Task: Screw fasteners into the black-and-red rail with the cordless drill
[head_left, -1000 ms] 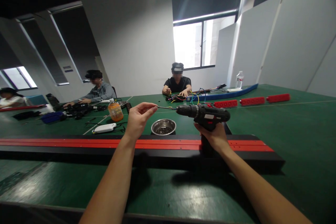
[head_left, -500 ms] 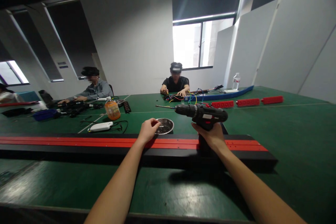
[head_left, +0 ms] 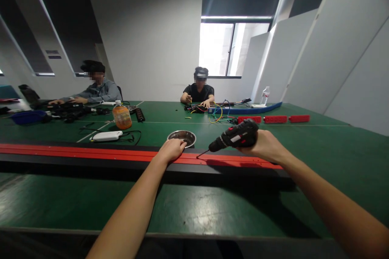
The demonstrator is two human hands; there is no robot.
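My right hand (head_left: 267, 145) grips a black and red cordless drill (head_left: 235, 137), tilted so its bit points down and left at the long red and black rail (head_left: 91, 154) lying across the green table (head_left: 212, 206). The bit tip sits just above the red strip. My left hand (head_left: 172, 149) rests on the rail with fingers curled together, right beside the rim of a small metal bowl (head_left: 181, 135) holding dark small parts. Whether the curled fingers pinch something is hidden.
A white box with a black cable (head_left: 107, 135) and an orange drink bottle (head_left: 122, 115) stand behind the rail at left. Red blocks (head_left: 273, 119), a blue strip (head_left: 246, 110) and coloured wires (head_left: 217, 114) lie further back. Two people sit across the table.
My left hand dropped from the drill bit to the rail beside the bowl. My right hand tipped the drill from level to pointing down at the red strip.
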